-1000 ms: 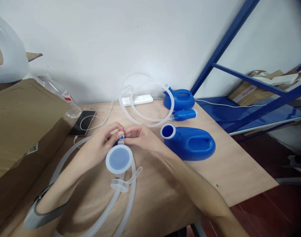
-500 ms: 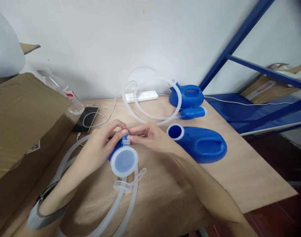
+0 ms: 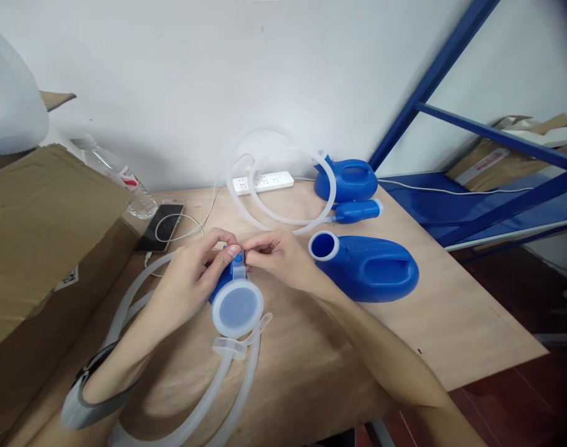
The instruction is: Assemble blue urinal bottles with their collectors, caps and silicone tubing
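My left hand (image 3: 202,270) is closed round a small blue bottle (image 3: 222,278), its thumb pressed by the clear strap at the top. A round translucent cap (image 3: 237,308) on that strap faces me. My right hand (image 3: 278,256) pinches at the strap's upper end, its fingertips close to my left thumb; part of the strap is hidden by the fingers. Just below the cap lies a clear tube (image 3: 213,388) with a disc-shaped lid (image 3: 229,348) and a pull tab. Right of my hands, a large blue bottle (image 3: 376,267) lies on its side with its white-rimmed mouth towards me.
Along the wall are a coiled clear tube (image 3: 306,225), a white power strip (image 3: 269,181) and two blue bottles (image 3: 355,180). A phone (image 3: 161,228), a plastic bottle (image 3: 129,180) and a cardboard box (image 3: 55,230) are at left. A blue metal frame (image 3: 455,56) stands at right.
The view has shifted slightly, and things at the right appear further left. My right fingertips have drawn a little away from my left thumb, showing more of the strap and blue top.
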{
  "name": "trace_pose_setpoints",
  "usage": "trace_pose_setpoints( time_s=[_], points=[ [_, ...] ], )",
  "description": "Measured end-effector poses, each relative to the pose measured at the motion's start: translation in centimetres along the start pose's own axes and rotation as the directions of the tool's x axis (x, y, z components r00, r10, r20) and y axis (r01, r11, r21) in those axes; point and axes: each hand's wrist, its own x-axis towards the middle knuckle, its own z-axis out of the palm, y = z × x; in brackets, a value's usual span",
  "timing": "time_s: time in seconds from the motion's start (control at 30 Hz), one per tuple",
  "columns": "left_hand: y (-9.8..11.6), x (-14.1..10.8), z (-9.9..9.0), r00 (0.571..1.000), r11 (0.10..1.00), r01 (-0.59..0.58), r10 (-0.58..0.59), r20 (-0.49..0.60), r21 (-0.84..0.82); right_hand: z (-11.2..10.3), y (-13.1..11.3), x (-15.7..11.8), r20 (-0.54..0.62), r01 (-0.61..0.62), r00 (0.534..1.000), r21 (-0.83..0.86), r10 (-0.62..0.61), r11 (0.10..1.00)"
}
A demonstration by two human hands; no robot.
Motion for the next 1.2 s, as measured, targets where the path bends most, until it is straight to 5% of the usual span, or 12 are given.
trace_pose_setpoints(
  time_s=[0.47, 0.67, 0.77, 0.87, 0.97, 1.13, 1.2],
  points=[
    [0.7, -0.2, -0.4, 1.0, 0.992, -0.016, 0.014, -0.02, -0.129, -0.5, -0.5, 0.4, 0.001, -0.056, 0.998, 0.232, 0.057, 0.971],
    [0.2, 0.0, -0.4, 0.999, 0.993, -0.033, 0.03, -0.028, -0.113, -1.0, -0.1, 0.8, -0.056, -0.044, 0.997, 0.204, 0.057, 0.978],
    [-0.6, 0.1, -0.8, 0.988, 0.982, -0.126, 0.137, 0.071, -0.141, -1.1, -0.1, 0.9, -0.138, -0.058, 0.986, 0.25, 0.095, 0.966],
    [-1.6, 0.2, -1.5, 0.927, 0.946, -0.31, 0.323, 0.19, -0.095, -0.9, -0.2, 0.9, -0.191, -0.045, 0.975, 0.324, 0.112, 0.945],
    [-2.2, 0.5, -1.9, 0.905, 0.923, -0.383, 0.366, 0.219, 0.042, -0.4, -0.6, 0.1, -0.174, -0.042, 0.978, 0.355, 0.111, 0.934],
    [-2.5, 1.0, -2.3, 0.928, 0.896, -0.354, 0.303, 0.217, 0.267, 1.3, -0.9, -5.3, -0.269, -0.004, 0.963, 0.029, 0.012, 1.0],
    [-2.7, 1.3, -2.4, 0.942, 0.9, -0.312, 0.252, 0.22, 0.306, 2.6, -0.2, -8.3, -0.201, -0.012, 0.979, -0.163, -0.021, 0.986]
  ],
)
